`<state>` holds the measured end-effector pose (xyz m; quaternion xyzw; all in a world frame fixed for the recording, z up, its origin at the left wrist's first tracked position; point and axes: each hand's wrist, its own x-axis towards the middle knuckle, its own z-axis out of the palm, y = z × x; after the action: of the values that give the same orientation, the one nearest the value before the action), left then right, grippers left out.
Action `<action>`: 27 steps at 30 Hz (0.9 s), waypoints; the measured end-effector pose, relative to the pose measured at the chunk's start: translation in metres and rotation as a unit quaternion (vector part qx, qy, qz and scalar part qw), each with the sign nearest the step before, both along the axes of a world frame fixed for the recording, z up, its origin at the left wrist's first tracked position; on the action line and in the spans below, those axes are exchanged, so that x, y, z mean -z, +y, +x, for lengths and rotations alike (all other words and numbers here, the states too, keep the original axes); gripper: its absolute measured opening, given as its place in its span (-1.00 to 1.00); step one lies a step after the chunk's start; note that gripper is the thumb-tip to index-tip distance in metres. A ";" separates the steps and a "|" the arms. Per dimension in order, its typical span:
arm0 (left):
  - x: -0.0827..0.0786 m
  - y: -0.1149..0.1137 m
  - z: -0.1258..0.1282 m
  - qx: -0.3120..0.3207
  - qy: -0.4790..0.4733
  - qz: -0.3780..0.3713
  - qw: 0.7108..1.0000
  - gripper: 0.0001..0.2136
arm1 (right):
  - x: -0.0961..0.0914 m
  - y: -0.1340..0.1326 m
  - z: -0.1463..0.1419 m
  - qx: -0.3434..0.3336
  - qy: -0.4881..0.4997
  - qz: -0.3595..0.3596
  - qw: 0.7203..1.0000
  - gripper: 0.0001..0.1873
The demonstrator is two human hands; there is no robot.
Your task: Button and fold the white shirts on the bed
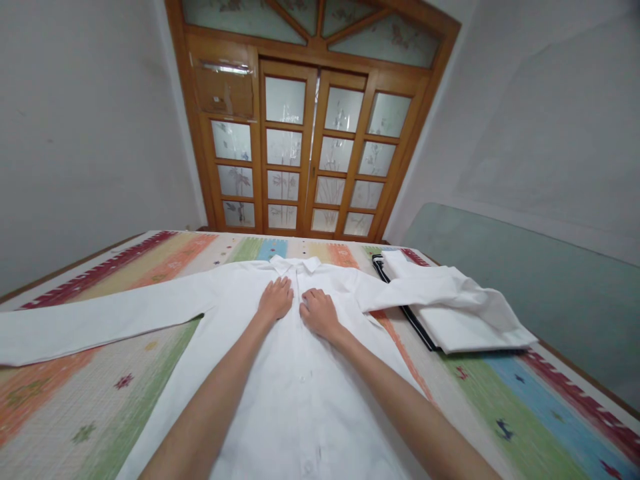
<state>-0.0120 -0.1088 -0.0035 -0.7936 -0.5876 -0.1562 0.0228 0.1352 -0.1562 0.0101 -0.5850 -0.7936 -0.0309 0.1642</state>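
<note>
A white long-sleeved shirt [270,393] lies front side up, its collar at the far end and its left-hand sleeve stretched out to the side. On the chest, just left of the button strip, rests my left hand [277,298], palm down with its fingers lying forward on the cloth. My right hand [320,311] is on the other side of the strip, fingers bent in against the fabric at its edge. Their undersides are hidden. Small buttons run down the strip below both hands. The other sleeve reaches over a stack of folded white clothes [460,327].
Beneath the shirt is a striped, patterned bed cover [115,393]. Something black with white edging [417,329] shows at the stack's near side. A pale green headboard-like panel [550,287] stands along the right. Wooden glazed doors [310,160] are beyond the far edge.
</note>
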 end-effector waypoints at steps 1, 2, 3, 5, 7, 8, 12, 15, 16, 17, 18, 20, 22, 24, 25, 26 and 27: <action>0.000 -0.001 0.001 -0.015 0.001 -0.003 1.000 -0.54 | -0.002 0.007 -0.002 0.008 -0.009 0.001 1.000 -0.73; 0.000 -0.002 0.001 -0.035 0.001 -0.006 0.999 -0.52 | -0.004 0.015 -0.004 0.018 -0.015 0.003 1.000 -0.73; 0.000 -0.003 0.002 -0.056 0.000 -0.010 0.998 -0.50 | -0.005 0.023 -0.007 0.029 -0.019 0.003 0.999 -0.73; -0.001 -0.004 0.004 -0.091 -0.007 -0.016 0.996 -0.47 | -0.007 0.039 -0.013 0.049 -0.020 0.004 0.999 -0.72; -0.001 -0.005 0.005 -0.104 -0.017 -0.020 0.994 -0.48 | -0.009 0.055 -0.018 0.073 -0.010 0.003 0.997 -0.71; -0.001 -0.004 0.005 -0.107 -0.024 -0.020 0.994 -0.48 | -0.009 0.063 -0.021 0.087 -0.001 0.001 0.996 -0.70; 0.004 -0.003 0.006 -0.110 -0.050 0.008 0.993 -0.51 | -0.011 0.090 -0.027 0.140 0.025 -0.021 0.990 -0.63; 0.008 -0.002 0.006 -0.100 -0.042 0.038 0.993 -0.55 | -0.013 0.103 -0.029 0.152 0.032 -0.016 0.988 -0.64; 0.008 -0.002 0.007 -0.091 -0.037 0.042 0.994 -0.57 | -0.014 0.107 -0.029 0.156 0.035 -0.013 0.987 -0.64; 0.008 -0.002 0.007 -0.081 -0.032 0.043 0.995 -0.58 | -0.014 0.110 -0.029 0.159 0.039 -0.013 0.986 -0.65; 0.008 -0.002 0.007 -0.070 -0.029 0.041 0.996 -0.59 | -0.013 0.112 -0.029 0.162 0.044 -0.014 0.986 -0.65; 0.006 0.000 0.006 -0.049 -0.028 0.032 0.998 -0.61 | -0.011 0.115 -0.029 0.167 0.055 -0.014 0.984 -0.66; 0.004 0.002 0.005 -0.031 -0.028 0.021 0.999 -0.62 | -0.008 0.117 -0.028 0.171 0.070 -0.010 0.983 -0.67; 0.003 0.005 0.005 -0.016 -0.027 0.009 0.999 -0.62 | -0.006 0.117 -0.026 0.173 0.087 -0.005 0.981 -0.67; 0.002 0.007 0.005 -0.013 -0.026 0.003 1.000 -0.61 | -0.005 0.117 -0.025 0.171 0.096 -0.005 0.981 -0.67; 0.001 0.010 0.005 -0.012 -0.025 -0.002 1.000 -0.60 | -0.004 0.117 -0.024 0.165 0.103 -0.005 0.981 -0.68; 0.001 0.013 0.007 -0.014 -0.026 -0.007 1.000 -0.59 | -0.004 0.117 -0.023 0.157 0.107 -0.004 0.982 -0.70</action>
<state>-0.0054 -0.0960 -0.0045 -0.7813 -0.5997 -0.1727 0.0044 0.1124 -0.0394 0.0140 -0.7028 -0.6701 0.0101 0.2387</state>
